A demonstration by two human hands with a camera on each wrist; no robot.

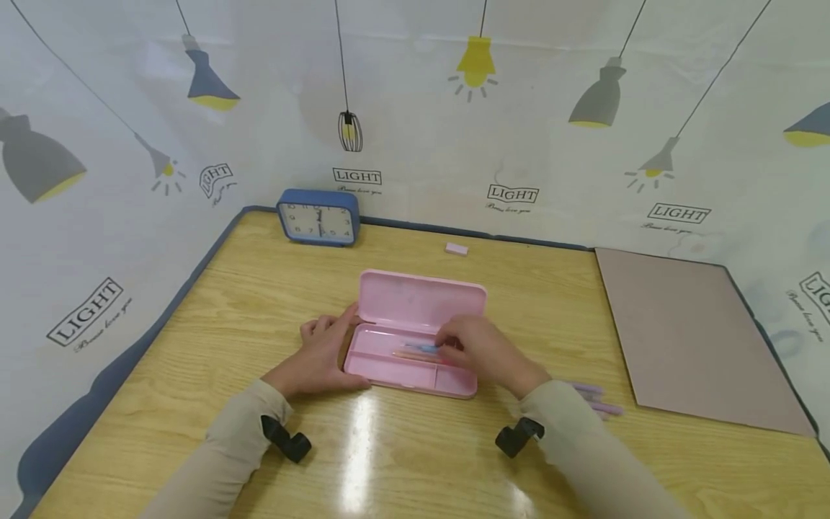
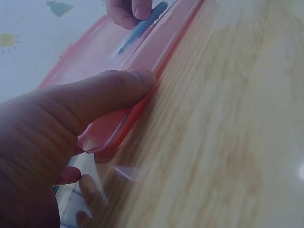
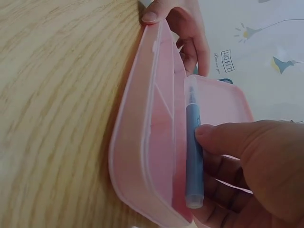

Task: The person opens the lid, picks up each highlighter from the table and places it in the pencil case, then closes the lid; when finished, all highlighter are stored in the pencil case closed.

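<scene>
A pink pencil case (image 1: 392,371) lies with its lid raised on the table in the head view, its tray split by dividers. My left hand (image 1: 318,364) grips its left end, thumb on the front rim and fingers round the far side. Over the tray, my right hand (image 1: 486,353) pinches a blue marker (image 3: 194,152) with a clear cap between thumb and fingers. Below that marker in the head view, an orange-pink pen (image 1: 415,356) lies in the back compartment, partly covered by the right hand.
Several purple pens (image 1: 606,409) lie beside the right forearm, which partly hides them. A pink eraser (image 1: 457,249) sits behind the case. At the back left stands a blue clock (image 1: 318,218). A flat grey-pink board (image 1: 700,346) covers the table's right side.
</scene>
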